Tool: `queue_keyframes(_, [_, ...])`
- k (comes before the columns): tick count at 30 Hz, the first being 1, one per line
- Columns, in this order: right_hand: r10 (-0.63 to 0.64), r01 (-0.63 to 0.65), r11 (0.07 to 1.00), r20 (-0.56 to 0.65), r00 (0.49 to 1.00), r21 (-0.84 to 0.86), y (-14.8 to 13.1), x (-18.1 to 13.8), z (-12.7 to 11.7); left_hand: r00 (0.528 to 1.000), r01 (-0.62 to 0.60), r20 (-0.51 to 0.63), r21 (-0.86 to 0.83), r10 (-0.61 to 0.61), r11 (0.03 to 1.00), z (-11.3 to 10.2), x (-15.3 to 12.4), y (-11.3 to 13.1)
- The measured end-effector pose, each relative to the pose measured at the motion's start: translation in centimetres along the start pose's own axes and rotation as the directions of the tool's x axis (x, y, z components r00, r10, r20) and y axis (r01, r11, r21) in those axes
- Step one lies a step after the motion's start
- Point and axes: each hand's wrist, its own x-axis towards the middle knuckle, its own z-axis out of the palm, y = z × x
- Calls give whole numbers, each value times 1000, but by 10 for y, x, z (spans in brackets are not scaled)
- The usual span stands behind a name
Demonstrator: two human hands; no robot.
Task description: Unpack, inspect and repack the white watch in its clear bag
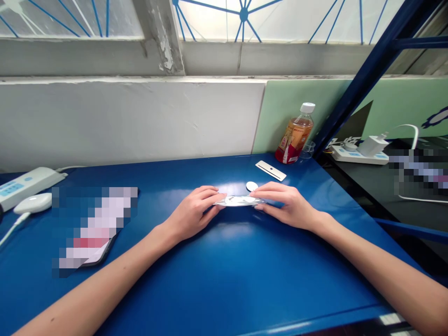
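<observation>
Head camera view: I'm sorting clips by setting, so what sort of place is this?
Perhaps a shared dormitory room: it shows a glossy blue desk, a slanted dark-blue metal-looking bar like bunk-bed framing, and a long white power strip on the desk.

On the table sit 1 disc, 1 card and 1 bottle beyond the right fingers, and 1 phone, 1 corded device and 1 power strip left of the left fingers.

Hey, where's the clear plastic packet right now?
In the head view, the clear plastic packet is just below centre, held between the left hand and the right hand, in front of the white disc.
</observation>
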Motion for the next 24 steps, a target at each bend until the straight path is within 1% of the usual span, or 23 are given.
queue_keyframes(2, [59, -53, 993, -60, 996, 108, -2, 1, 1, 1000, -11, -12, -16, 10, 1000, -1, 0, 2])
queue_keyframes(4, [181, -156, 965, -104, 978, 212, -4, 2, 1, 1000, 1, -26, -11, -2, 1000, -1, 0, 3])
queue_keyframes(6, [302, -264, 923, -101, 948, 280, -4, 3, 2, 998, 42, -50, 3, -42, 999, -1, -2, 4])
queue_keyframes(7, [341, -302, 905, -88, 936, 299, -3, 3, 3, 996, 63, -58, 7, -63, 998, -1, -2, 4])
queue_keyframes(9, [373, -339, 890, -59, 926, 304, -1, 2, 7, 994, 87, -61, 8, -87, 996, -1, -4, 4])
queue_keyframes(11, [365, -342, 902, -43, 930, 263, 2, 1, 10, 996, 86, -30, 10, -86, 996, -1, -4, 4])
queue_keyframes(13, [330, -319, 932, -43, 943, 170, 5, -1, 13, 996, 83, 11, 14, -83, 996, -1, -3, 4])
queue_keyframes(16, [232, -232, 973, -30, 972, -13, 9, -4, 14, 994, 99, 48, 16, -100, 995, -2, -1, 4])
queue_keyframes(18, [175, -173, 980, 17, 984, -98, 9, -5, 11, 991, 121, 57, 23, -122, 992, -2, 0, 3])
queue_keyframes(21, [117, -101, 985, 115, 986, -137, 8, -3, 5, 988, 134, 70, 34, -136, 990, -2, 0, 2])
queue_keyframes(24, [77, -48, 989, 206, 976, -141, 6, -2, 0, 987, 133, 82, 50, -136, 990, -1, 0, 2])
